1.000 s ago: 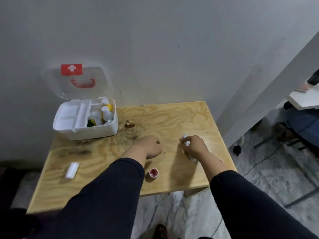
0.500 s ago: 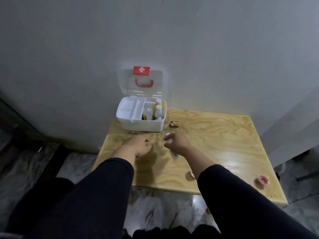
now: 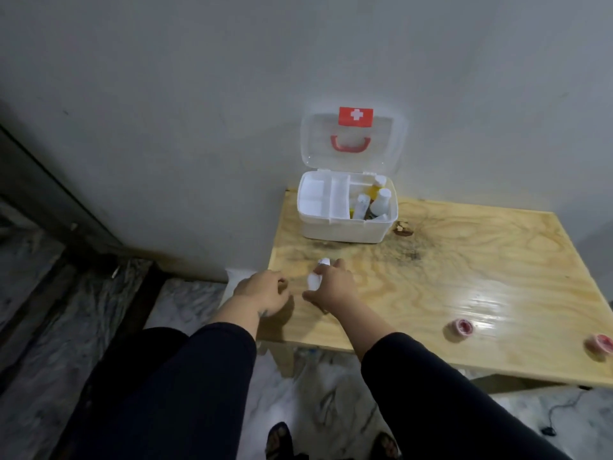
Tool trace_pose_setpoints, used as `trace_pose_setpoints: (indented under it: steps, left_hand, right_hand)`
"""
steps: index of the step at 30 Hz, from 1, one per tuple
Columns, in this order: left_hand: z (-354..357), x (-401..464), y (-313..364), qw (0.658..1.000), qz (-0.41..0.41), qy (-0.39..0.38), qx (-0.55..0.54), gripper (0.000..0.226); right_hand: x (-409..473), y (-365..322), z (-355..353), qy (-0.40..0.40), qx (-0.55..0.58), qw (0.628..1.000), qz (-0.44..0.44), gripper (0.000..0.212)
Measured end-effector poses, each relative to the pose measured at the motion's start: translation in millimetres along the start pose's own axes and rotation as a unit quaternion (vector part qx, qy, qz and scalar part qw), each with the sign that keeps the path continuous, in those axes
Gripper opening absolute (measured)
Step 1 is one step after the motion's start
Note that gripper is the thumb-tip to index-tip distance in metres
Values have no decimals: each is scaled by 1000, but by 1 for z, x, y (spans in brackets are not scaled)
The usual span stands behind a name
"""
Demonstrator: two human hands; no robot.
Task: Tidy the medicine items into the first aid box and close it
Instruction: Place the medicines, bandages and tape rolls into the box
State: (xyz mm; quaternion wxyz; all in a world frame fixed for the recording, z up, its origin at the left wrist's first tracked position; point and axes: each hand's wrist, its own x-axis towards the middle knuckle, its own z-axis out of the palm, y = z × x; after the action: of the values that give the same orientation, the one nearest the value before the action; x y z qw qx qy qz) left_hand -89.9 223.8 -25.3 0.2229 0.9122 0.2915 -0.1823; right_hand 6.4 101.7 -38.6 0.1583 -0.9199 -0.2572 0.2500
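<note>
Right hand gripping white tube, first aid box lid up

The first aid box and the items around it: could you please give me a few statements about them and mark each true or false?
1. The first aid box has its lid open. True.
2. The right hand holds a white item. True.
3. The left hand is inside the box. False: it is at the wooden table's near left corner.
4. Bottles stand in the box's left compartments. False: they are on its right.
5. Two pink tape rolls lie on the table. True.
</note>
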Motion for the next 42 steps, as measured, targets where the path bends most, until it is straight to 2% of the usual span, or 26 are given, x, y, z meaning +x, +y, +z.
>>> trace_pose_setpoints:
  steps: [6,13,16,20,26,28,31,36,42]
  left_hand:
    - [-12,3,-15,1000,26,-14,0,47]
    - [-54,16,2,998,61,23,-12,51]
    - [-67,31,10,995,68,53,-51,54]
    - [-79,54,22,987,81,94,-98,55]
    - [-83,83,35,982,117,100,-108,78]
    - [-84,92,38,981,117,105,-117,81]
    - [-83,99,43,983,109,100,-107,80]
    - [-80,102,44,989,97,93,-69,73]
    - [-92,88,45,988,120,101,-12,68]
  right_hand:
    - [-7,-11,-10,24,50,998,20,59]
    - [-8,-41,-79,113,106,987,-31,56]
    - [6,-50,-105,141,108,984,-33,58]
    - [35,-58,-120,121,82,989,-9,55]
    - [76,-59,-117,75,38,996,10,60]
    - [86,-56,-121,80,30,996,18,55]
    - [101,-50,-129,105,13,994,18,42]
    - [113,-47,-130,100,-12,994,36,58]
    - [100,-42,-136,135,-3,990,33,46]
